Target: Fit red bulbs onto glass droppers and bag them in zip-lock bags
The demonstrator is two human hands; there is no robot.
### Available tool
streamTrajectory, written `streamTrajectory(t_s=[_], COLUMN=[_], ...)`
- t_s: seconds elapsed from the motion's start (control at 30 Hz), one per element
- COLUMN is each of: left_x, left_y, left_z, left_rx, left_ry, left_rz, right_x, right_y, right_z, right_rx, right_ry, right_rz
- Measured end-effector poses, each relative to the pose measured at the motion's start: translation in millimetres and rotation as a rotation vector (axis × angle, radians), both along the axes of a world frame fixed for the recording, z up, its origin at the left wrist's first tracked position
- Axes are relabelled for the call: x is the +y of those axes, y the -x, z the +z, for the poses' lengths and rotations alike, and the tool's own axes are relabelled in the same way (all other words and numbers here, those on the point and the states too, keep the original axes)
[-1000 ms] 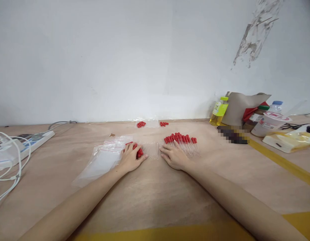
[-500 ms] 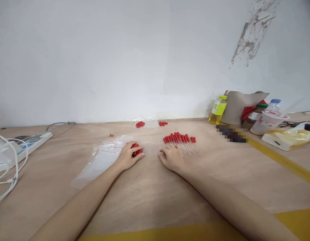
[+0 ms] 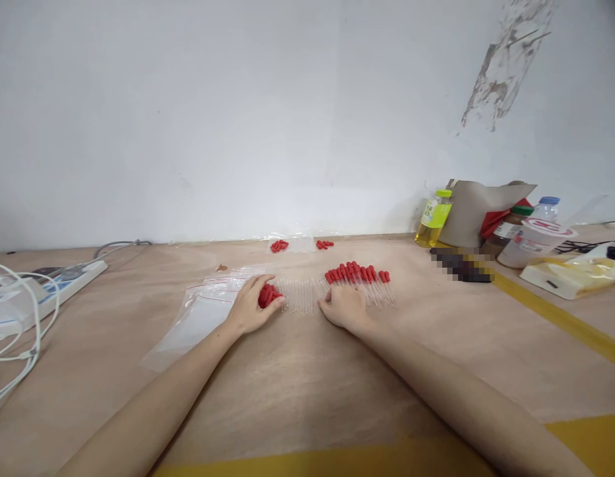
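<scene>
My left hand (image 3: 248,306) curves around a pile of red rubber dropper bulbs (image 3: 269,296), its thumb and fingers apart on either side of them. Beside the pile, a row of thin clear dropper tubes (image 3: 300,296) lies side by side on the table. My right hand (image 3: 346,306) is closed at the right end of this row, thumb and fingers curled together; whatever they grip is hidden. Just beyond and to its right, droppers with red bulbs fitted on clear tubes (image 3: 382,293) lie in a fanned row, partly covered by the hand.
Clear zip bags (image 3: 203,311) lie left of the bulbs. Two small groups of red bulbs (image 3: 279,246) rest on clear plastic near the wall. A power strip (image 3: 73,286) with white cables is at left. A yellow drink bottle (image 3: 433,220), cups and a plastic packet stand at right.
My right hand's fingers have curled in more, and it has shifted slightly right. My left hand has opened a little wider around the red bulbs, showing more of them.
</scene>
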State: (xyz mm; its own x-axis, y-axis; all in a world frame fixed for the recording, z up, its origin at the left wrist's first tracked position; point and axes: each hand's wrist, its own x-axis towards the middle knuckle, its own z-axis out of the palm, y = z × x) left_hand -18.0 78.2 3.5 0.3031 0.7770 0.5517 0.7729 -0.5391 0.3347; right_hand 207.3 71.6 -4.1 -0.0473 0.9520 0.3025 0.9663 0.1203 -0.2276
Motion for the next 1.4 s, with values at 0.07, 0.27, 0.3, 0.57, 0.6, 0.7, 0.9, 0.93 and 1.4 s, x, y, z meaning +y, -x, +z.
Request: streamTrajectory(t_s=[0.07, 0.27, 0.3, 0.57, 0.6, 0.7, 0.9, 0.93, 1.4], left_x=[5, 15, 15, 16, 16, 14, -12, -18, -43], left_y=[3, 14, 15, 8, 7, 4, -21, -27, -43], left_z=[1.8, 2.8, 3.0, 4.2, 5.1, 12.0, 29.3, 28.5, -17.8], left_rx=[-0.091, -0.165, -0.158, -0.142, -0.151, -0.180, -0.172, -0.148, 0.079], left_ry=[0.056, 0.157, 0.159, 0.138, 0.135, 0.108, -0.088, -0.106, -0.180], left_rz=[0.077, 0.198, 0.201, 0.207, 0.213, 0.227, 0.048, -0.023, -0.237], right_x=[4, 5, 4, -19, -22, -28, -29, -29, -35], right_y=[1, 3, 1, -33, -38, -46, -51, -51, -24], right_z=[4, 14, 15, 18, 17, 14, 13, 13, -9], right_rx=[-0.026, -0.041, -0.040, -0.108, -0.137, -0.223, -0.202, -0.165, 0.007], right_ry=[0.037, 0.129, 0.131, -0.063, -0.077, -0.081, -0.052, -0.043, -0.126], right_rz=[-0.026, -0.031, -0.023, 0.357, 0.433, 0.552, 0.603, 0.610, 0.460])
